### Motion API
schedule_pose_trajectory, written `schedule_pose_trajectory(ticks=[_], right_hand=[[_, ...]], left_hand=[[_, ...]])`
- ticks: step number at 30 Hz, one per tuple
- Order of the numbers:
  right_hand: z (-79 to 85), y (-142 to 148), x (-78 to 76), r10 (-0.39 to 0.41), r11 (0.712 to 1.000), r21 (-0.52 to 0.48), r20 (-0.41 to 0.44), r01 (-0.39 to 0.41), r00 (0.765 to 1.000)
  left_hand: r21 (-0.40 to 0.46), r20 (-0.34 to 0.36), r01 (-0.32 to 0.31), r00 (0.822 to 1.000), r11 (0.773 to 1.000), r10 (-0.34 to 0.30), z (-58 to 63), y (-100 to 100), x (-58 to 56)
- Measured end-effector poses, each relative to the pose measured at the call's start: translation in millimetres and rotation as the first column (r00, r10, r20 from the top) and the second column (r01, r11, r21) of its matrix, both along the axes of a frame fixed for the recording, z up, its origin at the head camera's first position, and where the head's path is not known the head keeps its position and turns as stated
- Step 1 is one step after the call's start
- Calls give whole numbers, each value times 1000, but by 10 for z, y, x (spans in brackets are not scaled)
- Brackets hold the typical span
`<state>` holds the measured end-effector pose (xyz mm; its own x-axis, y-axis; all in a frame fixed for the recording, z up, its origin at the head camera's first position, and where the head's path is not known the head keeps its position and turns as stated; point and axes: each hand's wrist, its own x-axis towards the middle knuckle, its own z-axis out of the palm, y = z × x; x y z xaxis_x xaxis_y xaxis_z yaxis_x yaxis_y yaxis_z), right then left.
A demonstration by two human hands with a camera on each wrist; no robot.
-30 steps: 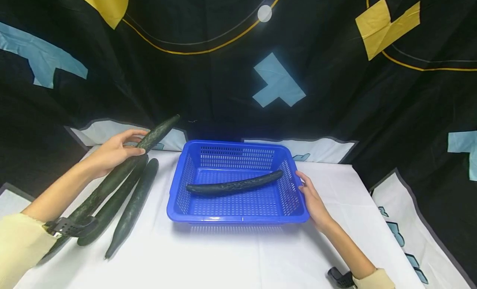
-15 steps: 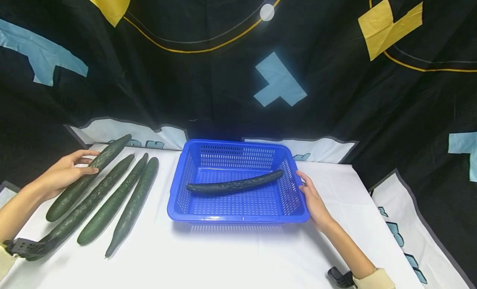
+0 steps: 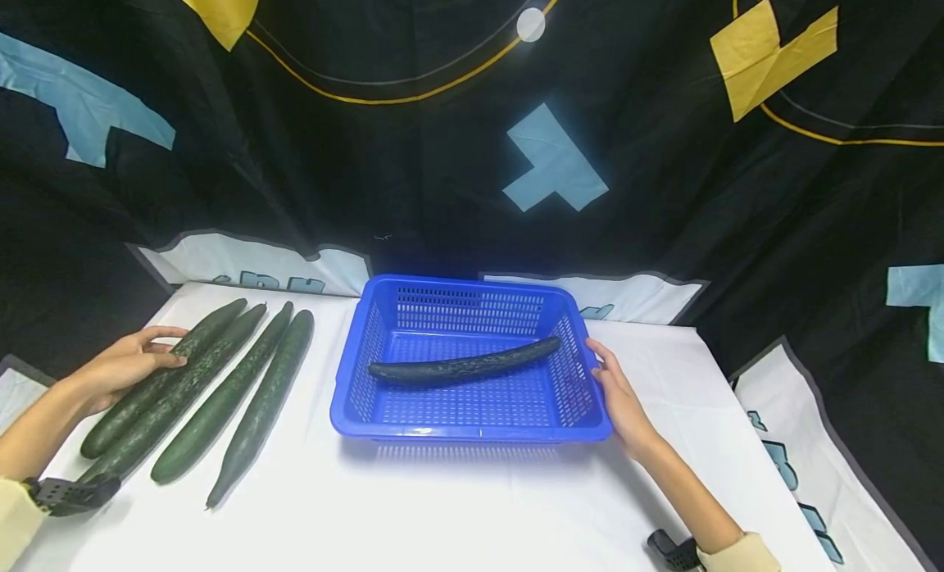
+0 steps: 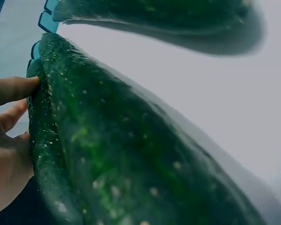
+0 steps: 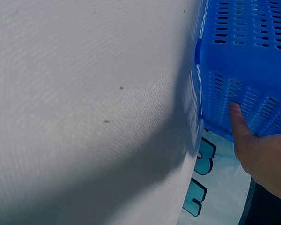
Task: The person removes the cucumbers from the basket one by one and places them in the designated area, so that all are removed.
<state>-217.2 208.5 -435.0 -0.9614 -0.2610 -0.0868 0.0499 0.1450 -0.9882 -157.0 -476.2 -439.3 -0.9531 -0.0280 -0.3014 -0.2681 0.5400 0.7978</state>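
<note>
My left hand (image 3: 129,367) is at the table's left side, thumb and fingers around the leftmost cucumber (image 3: 133,412). Right against it lies a second dark green cucumber (image 3: 184,388); in the left wrist view this nearer cucumber (image 4: 103,126) partly covers the held one (image 4: 49,154). Two more cucumbers, a smooth one (image 3: 214,416) and a slimmer one (image 3: 265,404), slant alongside to the right. My right hand (image 3: 623,400) holds the right rim of a blue plastic basket (image 3: 472,433), its thumb (image 5: 239,119) against the slotted outer wall. One cucumber (image 3: 465,370) lies across the basket floor.
A white cloth (image 3: 442,515) covers the table. Behind it hangs a black backdrop (image 3: 413,187) with yellow and light blue shapes. Black wrist devices sit on both forearms, the left device (image 3: 70,494) close over the lower ends of the cucumbers.
My left hand has carried its cucumber leftward and down, from above the others to the left end of the row, beside its neighbour. My right hand and the basket have stayed put.
</note>
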Motion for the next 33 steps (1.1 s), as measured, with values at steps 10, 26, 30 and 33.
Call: schedule_pose_trajectory(ticks=[10,26,30,33], right_hand=[[17,-5,-3,0,1000,15,-14,0,1000],[7,-18,4,7,1000,8,0,-7,1000],[10,-11,4,6,1000,9,0,-6,1000],[12,-6,2,4,1000,16,0,-4,1000]], left_hand=[[18,-14,24,1000,1000,-24,-3,147,31],[-157,-121,-6,993,988,-13,76,220,3],[-146,-181,-6,983,989,-21,191,284,-64],[-97,-225,2,974,995,-24,312,404,-119]])
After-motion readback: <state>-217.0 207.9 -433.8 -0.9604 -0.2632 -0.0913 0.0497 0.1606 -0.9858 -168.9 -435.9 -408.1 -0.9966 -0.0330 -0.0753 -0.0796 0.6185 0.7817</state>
